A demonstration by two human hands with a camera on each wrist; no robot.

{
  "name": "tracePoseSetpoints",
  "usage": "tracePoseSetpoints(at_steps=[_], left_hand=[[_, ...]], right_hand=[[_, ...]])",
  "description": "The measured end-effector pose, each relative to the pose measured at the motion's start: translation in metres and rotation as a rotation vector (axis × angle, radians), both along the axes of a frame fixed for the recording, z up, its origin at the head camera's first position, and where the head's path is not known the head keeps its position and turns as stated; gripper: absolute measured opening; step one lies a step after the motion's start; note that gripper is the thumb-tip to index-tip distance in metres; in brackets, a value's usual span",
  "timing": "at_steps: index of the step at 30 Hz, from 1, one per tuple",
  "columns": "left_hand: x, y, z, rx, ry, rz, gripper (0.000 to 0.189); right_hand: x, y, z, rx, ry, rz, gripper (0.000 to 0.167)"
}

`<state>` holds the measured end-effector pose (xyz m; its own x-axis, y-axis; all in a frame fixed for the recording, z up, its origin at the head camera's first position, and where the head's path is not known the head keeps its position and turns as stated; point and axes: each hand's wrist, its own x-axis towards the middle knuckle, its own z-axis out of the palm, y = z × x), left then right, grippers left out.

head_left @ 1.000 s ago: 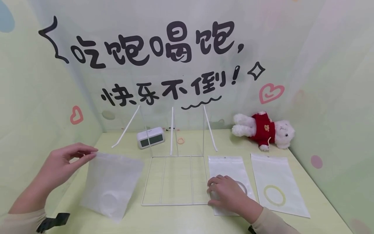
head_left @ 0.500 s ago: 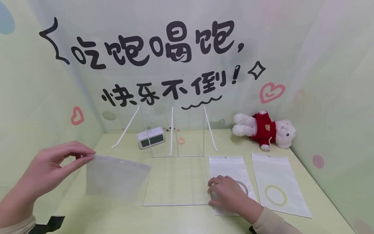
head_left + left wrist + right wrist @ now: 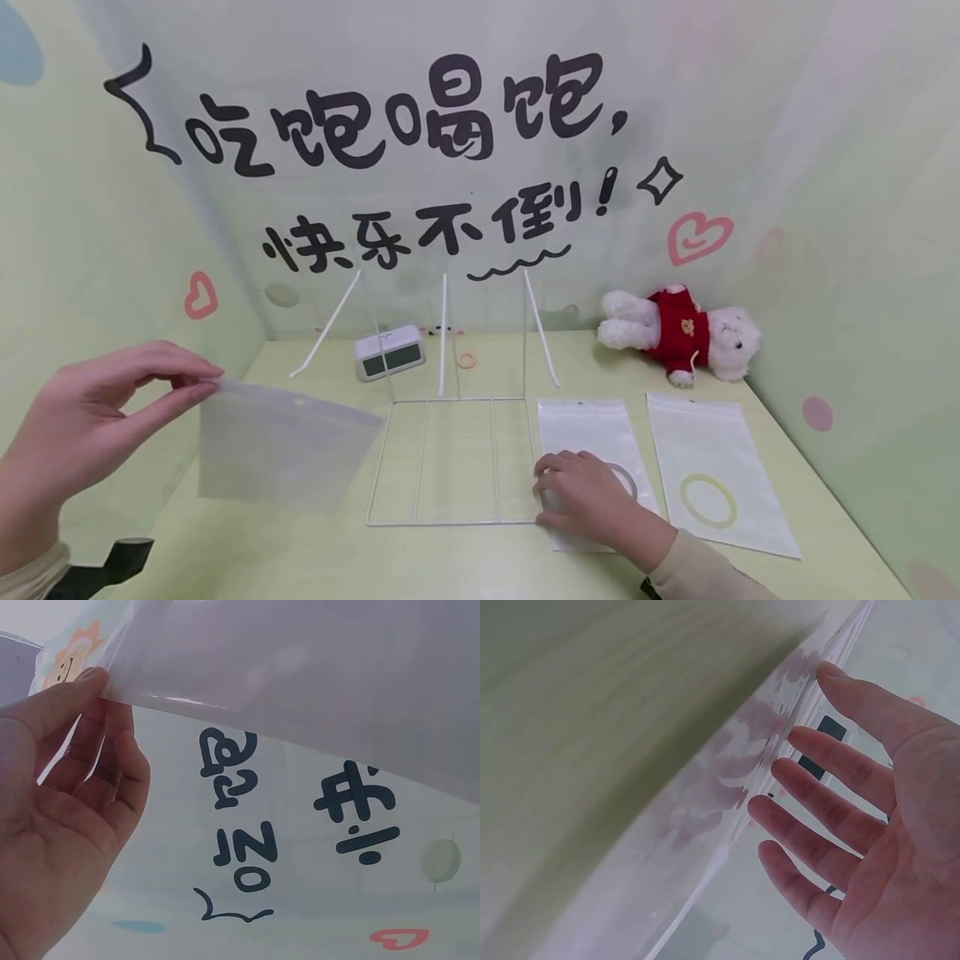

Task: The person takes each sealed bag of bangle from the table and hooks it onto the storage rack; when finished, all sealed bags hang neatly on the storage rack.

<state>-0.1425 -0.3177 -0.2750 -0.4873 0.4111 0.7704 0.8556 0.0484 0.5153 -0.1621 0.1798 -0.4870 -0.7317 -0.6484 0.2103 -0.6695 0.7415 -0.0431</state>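
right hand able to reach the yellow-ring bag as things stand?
Probably yes: the right hand is at the neighbouring gray-ring bag, fingers relaxed, and nothing stands between it and the yellow-ring bag lying alongside.

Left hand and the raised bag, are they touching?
Touching: the left wrist view shows the left hand pinching the raised bag by its corner.

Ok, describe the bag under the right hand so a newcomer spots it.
Find the white wire rack. Just right of it, a white bag is partly covered by the right hand. It shows a grey ring; the bag farther right shows a yellow ring.
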Motion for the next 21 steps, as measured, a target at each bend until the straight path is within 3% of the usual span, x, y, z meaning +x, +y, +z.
tracePoseSetpoints(at_steps=[9, 21], left_hand=[[0.003, -0.002, 0.007, 0.039, -0.003, 0.043, 0.021], [-0.006, -0.004, 0.012, 0.038, 0.024, 0.119, 0.02]], right_hand=[[0.002, -0.001, 0.001, 0.01, 0.0, 0.009, 0.028], [0.004, -0.001, 0.004, 0.007, 0.01, -0.001, 0.025]])
